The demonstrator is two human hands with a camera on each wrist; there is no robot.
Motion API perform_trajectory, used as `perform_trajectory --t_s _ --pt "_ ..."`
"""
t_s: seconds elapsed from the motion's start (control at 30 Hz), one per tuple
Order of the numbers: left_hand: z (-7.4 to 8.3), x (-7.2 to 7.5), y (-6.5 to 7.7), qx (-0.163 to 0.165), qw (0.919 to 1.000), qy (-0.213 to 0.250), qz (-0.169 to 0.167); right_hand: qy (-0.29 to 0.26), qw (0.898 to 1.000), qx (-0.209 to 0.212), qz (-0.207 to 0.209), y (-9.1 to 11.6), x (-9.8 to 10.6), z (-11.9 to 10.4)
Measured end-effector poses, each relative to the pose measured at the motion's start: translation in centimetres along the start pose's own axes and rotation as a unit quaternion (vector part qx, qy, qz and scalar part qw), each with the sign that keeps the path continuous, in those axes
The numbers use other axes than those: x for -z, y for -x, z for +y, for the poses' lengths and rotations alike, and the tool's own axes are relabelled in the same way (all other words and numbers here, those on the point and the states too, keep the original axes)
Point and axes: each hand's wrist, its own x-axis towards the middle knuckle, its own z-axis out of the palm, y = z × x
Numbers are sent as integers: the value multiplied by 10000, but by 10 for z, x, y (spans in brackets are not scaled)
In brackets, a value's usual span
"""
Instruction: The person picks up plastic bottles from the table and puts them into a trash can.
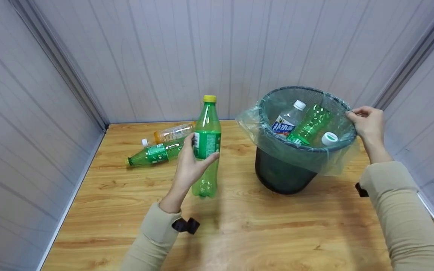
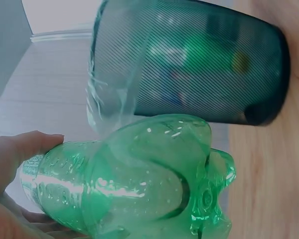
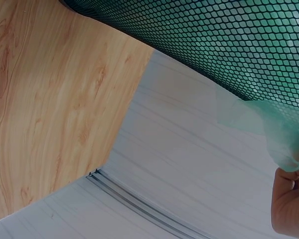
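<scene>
My left hand [image 1: 190,163] grips a green plastic bottle [image 1: 208,145] with a yellow cap, held upright above the wooden table. In the left wrist view the base of this bottle [image 2: 144,184] faces the camera. A black mesh bin [image 1: 286,169] stands to its right, lined with a thin green plastic bag [image 1: 252,122]. At the bin's right rim my right hand [image 1: 369,122] pinches the bag's edge; the right wrist view shows the bag [image 3: 284,137] at the fingers. Inside lie a clear bottle [image 1: 290,116] with a white cap, a green bottle [image 1: 313,122] and a white-capped item [image 1: 329,139].
On the table [image 1: 134,218], left of the held bottle, lie another green bottle [image 1: 156,153] and a clear bottle with an orange label [image 1: 175,131], side by side. Pale panelled walls [image 1: 156,56] enclose the table at the back, left and right.
</scene>
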Motion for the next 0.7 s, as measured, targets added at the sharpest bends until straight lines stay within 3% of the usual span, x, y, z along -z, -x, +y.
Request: perform_trajectory --t_s 0.43,0.7 --pt "41 -17 -14 -642 9974 312 24 -17 9998 150 87 2 1 -1" --pt "75 -25 -27 -982 9940 484 -47 -18 9999 106 63 2 0 -1"
